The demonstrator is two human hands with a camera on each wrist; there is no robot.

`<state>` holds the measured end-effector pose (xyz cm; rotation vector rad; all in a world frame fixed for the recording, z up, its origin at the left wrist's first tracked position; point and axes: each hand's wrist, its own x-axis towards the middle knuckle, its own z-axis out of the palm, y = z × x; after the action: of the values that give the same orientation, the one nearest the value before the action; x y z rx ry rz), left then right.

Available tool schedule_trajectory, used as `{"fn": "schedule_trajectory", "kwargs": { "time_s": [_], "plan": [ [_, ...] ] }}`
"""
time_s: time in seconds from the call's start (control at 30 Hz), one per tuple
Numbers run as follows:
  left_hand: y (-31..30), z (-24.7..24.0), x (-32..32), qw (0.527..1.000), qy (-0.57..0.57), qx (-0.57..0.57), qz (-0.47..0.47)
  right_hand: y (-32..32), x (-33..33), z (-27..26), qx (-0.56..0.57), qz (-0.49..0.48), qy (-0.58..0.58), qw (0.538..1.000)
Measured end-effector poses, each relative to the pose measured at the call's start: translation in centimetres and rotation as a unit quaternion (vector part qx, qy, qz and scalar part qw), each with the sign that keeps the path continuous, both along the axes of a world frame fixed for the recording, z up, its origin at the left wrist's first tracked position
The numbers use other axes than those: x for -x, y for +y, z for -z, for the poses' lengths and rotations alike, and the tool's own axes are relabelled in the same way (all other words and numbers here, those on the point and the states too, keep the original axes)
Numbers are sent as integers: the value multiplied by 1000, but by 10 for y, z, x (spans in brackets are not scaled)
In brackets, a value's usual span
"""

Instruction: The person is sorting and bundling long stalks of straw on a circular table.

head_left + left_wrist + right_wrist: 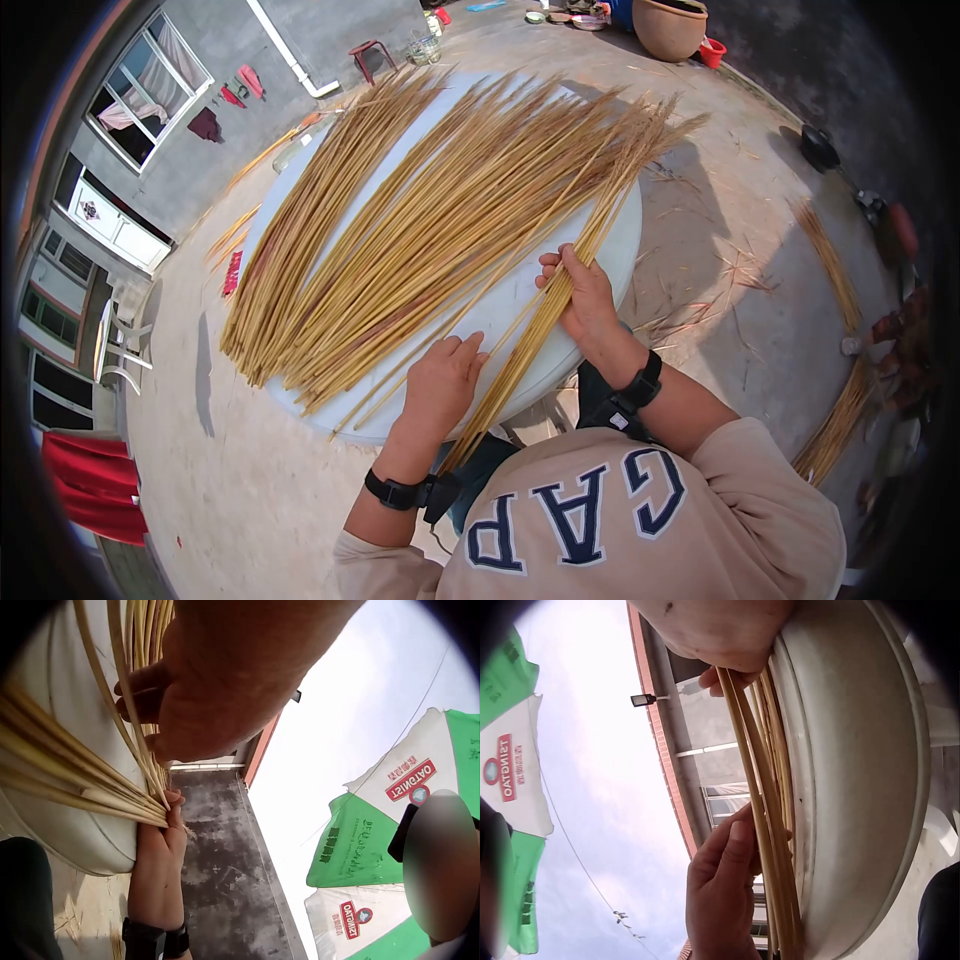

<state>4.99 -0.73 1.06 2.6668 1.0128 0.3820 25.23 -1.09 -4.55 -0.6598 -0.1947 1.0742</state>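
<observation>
My right hand [585,297] grips a thin bundle of long yellow dried stalks [527,348] near the right rim of a round white table [628,235]. Feathery tops of this bundle point away, while its cut ends slope down toward my lap. Beside the lower half is my left hand [442,384], its fingers loosely bent and touching a stalk that stands apart from the bundle. In the left wrist view, loose stalks [124,697] pass across those fingertips. Large spread piles of similar stalks [430,230] cover much of the tabletop.
More stalks [830,265] lie on the concrete ground at right, among scattered scraps [735,270]. A white plastic chair [122,335] stands at left. At the back are a big clay pot [670,30], a red bucket [712,53] and a dark red stool [372,60].
</observation>
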Motion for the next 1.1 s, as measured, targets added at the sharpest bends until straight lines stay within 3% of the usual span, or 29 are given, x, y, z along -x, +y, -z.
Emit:
{"fn": "schedule_trajectory", "kwargs": {
  "time_s": [0.13,0.2,0.37,0.6,0.67,0.73,0.8,1.1],
  "plan": [
    [30,2,25,995,-60,-71,-43,2,1,1,-9,13,16,1000],
    [42,6,37,979,-27,-201,-36,3,0,2,-11,16,7,1000],
    [47,22,54,989,5,-137,-47,3,1,0,-10,9,1,1000],
    [75,2,58,971,-74,-158,-166,4,0,2,-6,8,-5,1000],
    [80,4,53,937,-126,-284,-162,3,-1,2,-4,5,-4,1000],
    [72,9,49,941,-136,-273,-147,3,-2,2,-3,5,-2,1000],
    [62,11,45,978,-83,-185,-51,4,-1,3,-13,-1,-2,1000],
    [62,34,33,976,-46,-209,-35,6,-2,2,-32,3,-3,999]
  ]
}}
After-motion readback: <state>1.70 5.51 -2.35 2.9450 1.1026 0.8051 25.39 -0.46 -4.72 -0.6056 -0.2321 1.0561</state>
